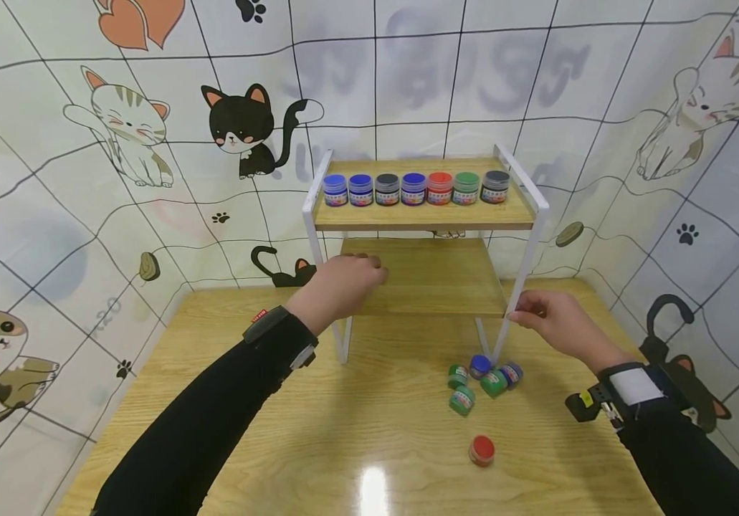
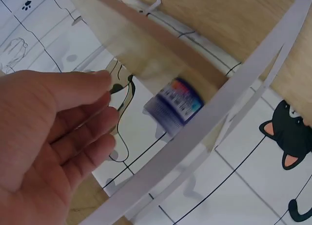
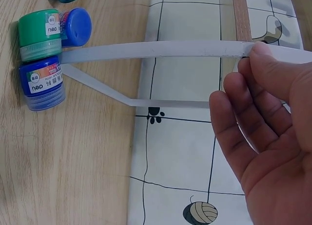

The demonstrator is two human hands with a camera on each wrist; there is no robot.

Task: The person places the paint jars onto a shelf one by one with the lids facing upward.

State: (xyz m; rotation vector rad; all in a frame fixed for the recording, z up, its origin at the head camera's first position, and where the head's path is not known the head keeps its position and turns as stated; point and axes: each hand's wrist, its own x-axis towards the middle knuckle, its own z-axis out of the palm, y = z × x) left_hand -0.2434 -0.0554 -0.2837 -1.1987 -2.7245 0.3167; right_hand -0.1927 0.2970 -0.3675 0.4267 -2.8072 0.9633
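A two-tier wooden shelf rack (image 1: 423,226) with a white metal frame stands against the wall. Along its top board runs a row of small paint jars with blue, black, red and green lids, among them a red-lidded jar (image 1: 439,188). My left hand (image 1: 346,287) hovers before the lower board near the left leg, fingers loosely bent and nothing between them. Past its fingertips, a blue paint jar (image 2: 175,105) shows in the left wrist view. On the other side, my right hand (image 1: 552,322) pinches the white right leg (image 3: 195,48) between thumb and fingers.
Green and blue jars lie clustered by the right leg's foot, including a green jar (image 1: 461,400) and a blue jar (image 3: 44,84). A single red jar (image 1: 482,450) sits nearer the front of the wooden table (image 1: 292,444). Cat-printed sheeting (image 1: 169,215) covers the walls.
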